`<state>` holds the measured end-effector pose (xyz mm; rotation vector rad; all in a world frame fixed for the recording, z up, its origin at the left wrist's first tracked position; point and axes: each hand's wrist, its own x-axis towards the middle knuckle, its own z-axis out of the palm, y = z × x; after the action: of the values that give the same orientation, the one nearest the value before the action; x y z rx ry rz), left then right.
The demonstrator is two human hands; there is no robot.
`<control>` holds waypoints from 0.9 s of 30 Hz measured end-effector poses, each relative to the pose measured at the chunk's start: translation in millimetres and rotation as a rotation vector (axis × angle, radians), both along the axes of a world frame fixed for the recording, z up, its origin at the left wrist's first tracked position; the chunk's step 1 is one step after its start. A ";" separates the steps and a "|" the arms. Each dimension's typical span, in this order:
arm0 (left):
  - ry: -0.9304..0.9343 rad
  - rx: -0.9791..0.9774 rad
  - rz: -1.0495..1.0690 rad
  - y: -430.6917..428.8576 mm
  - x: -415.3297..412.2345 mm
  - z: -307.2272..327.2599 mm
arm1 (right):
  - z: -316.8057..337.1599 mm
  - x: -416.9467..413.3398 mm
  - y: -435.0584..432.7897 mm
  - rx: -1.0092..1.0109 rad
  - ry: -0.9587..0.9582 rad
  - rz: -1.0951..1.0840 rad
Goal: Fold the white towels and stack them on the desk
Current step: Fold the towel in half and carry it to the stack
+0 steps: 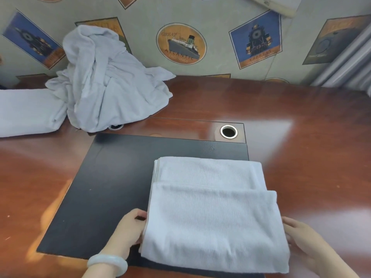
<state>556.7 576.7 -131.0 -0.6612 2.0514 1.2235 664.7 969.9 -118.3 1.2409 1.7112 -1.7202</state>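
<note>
Head view: both hands (pixel 130 229) (pixel 303 237) grip folded towel (pixel 214 223) edges.

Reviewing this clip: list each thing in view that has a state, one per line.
Folded towel: folded, flat on the black desk pad.
Left hand: grip on the towel's left edge.
Right hand: against the towel's right edge.
Towel pile: crumpled, unfolded.
Far-left towel: folded flat.
Cable hole: open.
</note>
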 end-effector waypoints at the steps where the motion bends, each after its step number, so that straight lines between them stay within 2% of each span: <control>1: -0.022 0.028 0.013 -1.9 0.7 -0.8 | 2.6 -0.1 0.0 -0.027 0.002 -0.006; 3: -0.025 0.038 0.026 -1.2 1.6 -3.3 | 3.4 -1.5 -1.2 -0.020 0.012 -0.005; 7: 0.049 -0.117 -0.025 8.3 -3.9 -7.1 | 5.3 -7.1 -9.8 0.030 0.014 0.038; 10: 0.046 -0.090 0.015 13.9 -7.7 -7.0 | 11.3 -9.2 -11.4 0.034 0.016 0.065; 16: 0.046 0.220 0.279 19.5 -2.5 7.2 | 13.4 -11.3 -14.0 -0.088 0.011 -0.048; 19: 0.033 0.354 0.316 24.4 -4.7 13.2 | 11.8 -12.2 -17.8 -0.089 0.043 -0.091; 22: 0.112 0.353 0.129 41.6 -5.3 18.2 | 7.1 -11.4 -17.0 -0.124 0.028 -0.135; 25: 0.255 0.100 -0.204 66.3 -0.6 20.3 | 0.1 -9.7 -14.2 -0.147 0.015 -0.152; 27: 0.355 -0.080 -0.291 74.5 1.4 14.3 | -4.0 -9.2 -12.7 -0.148 0.006 -0.170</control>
<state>558.1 651.3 -116.6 -0.1740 2.3952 1.1532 655.5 957.2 -122.3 1.3464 1.4882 -1.9116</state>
